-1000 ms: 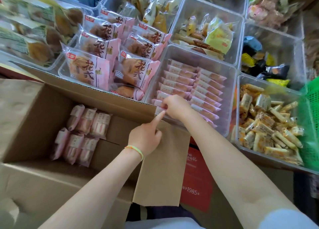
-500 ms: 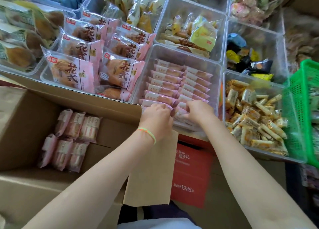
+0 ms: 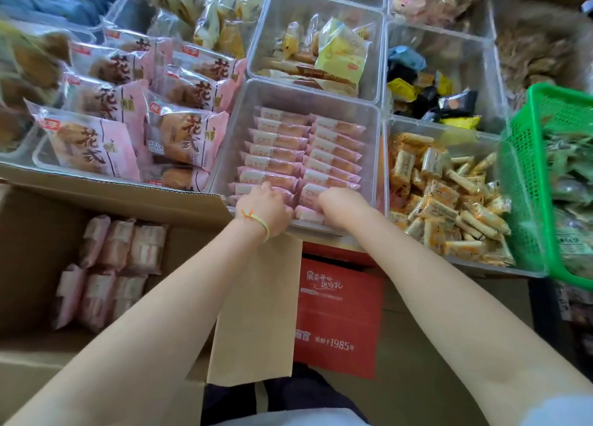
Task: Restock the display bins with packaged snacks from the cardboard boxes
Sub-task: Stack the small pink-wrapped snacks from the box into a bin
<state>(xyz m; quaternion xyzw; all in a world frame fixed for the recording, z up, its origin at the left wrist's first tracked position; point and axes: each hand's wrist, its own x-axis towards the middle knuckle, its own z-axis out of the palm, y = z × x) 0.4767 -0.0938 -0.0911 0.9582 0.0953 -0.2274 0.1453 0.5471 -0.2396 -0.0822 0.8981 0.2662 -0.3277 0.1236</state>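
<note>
Both hands had moved into the near end of the clear bin [image 3: 373, 156] at 12 o'clock. A second earlier only my right hand [image 3: 340, 206] was on the packs while my left hand [image 3: 264, 209] hovered over the box flap [image 3: 256, 313], finger pointing. Now left was curled down on the near packs of the left row, right on the near packs of the right row. Fingers were tucked under; I couldn't tell if either was pinching a pack or just pressing.

The pink snack packs [image 3: 279, 156] sat in two neat rows, bin nearly full. My read: squaring up the front rows, not loading.

Remaining packs [image 3: 109, 271] sat in the cardboard box [image 3: 29, 233] at 9 o'clock, untouched. Next trip likely goes there.
</note>
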